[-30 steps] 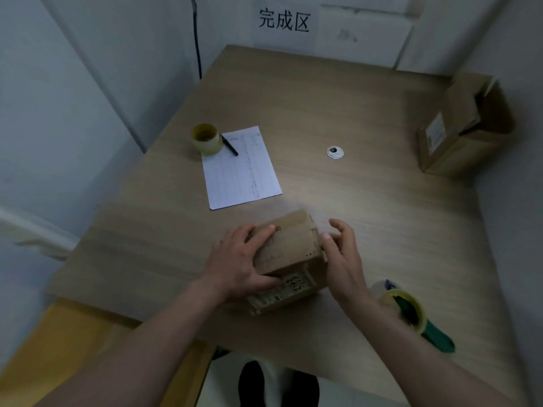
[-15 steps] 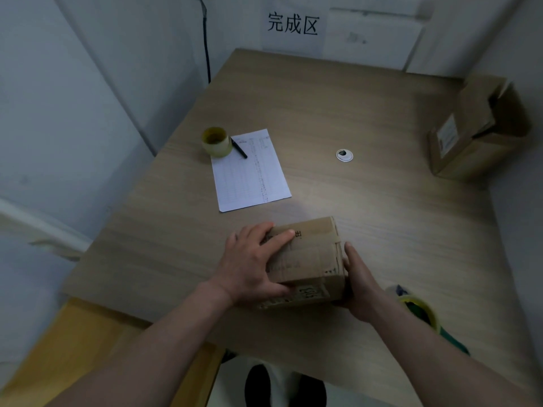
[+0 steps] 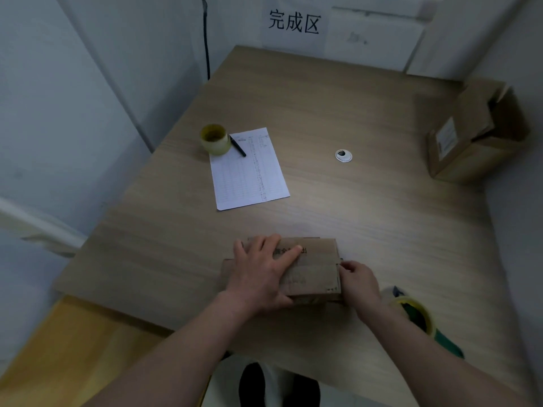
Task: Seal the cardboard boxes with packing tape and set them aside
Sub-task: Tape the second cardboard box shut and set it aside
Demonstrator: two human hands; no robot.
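Head view: cardboard box [image 3: 308, 270] lies on the tabletop [image 3: 367, 215] at the near edge, flaps closed, centre seam running left to right.
Left hand [image 3: 261, 274]: laid flat on the box top, fingers straight and spread over the left half, pressing the flaps down; nothing gripped.
Right hand [image 3: 357, 282]: at the right end of the box, fingers curled in at the seam end [image 3: 338, 263]; whether tape is pinched there cannot be told.
Tape dispenser [image 3: 417, 315]: on the tabletop just right of the right forearm, untouched.
Step in hand (judgement): closing and squaring the flaps ahead of taping.
Method advised: keep the flat palm pressing so both flaps meet without gap or overlap; start tape on the right end face, then draw along the seam; hold the box against sliding toward the tabletop edge.
Other items: spare tape roll [image 3: 215, 139], pen [image 3: 238, 146] and paper sheet [image 3: 249, 168] well apart at the far left; open second box [image 3: 473, 136] at the far right.
Change from earlier frames: box turned from a skewed lie to square with the tabletop edge; right hand shifted from cupping the right side to the seam end; left hand remains on top.
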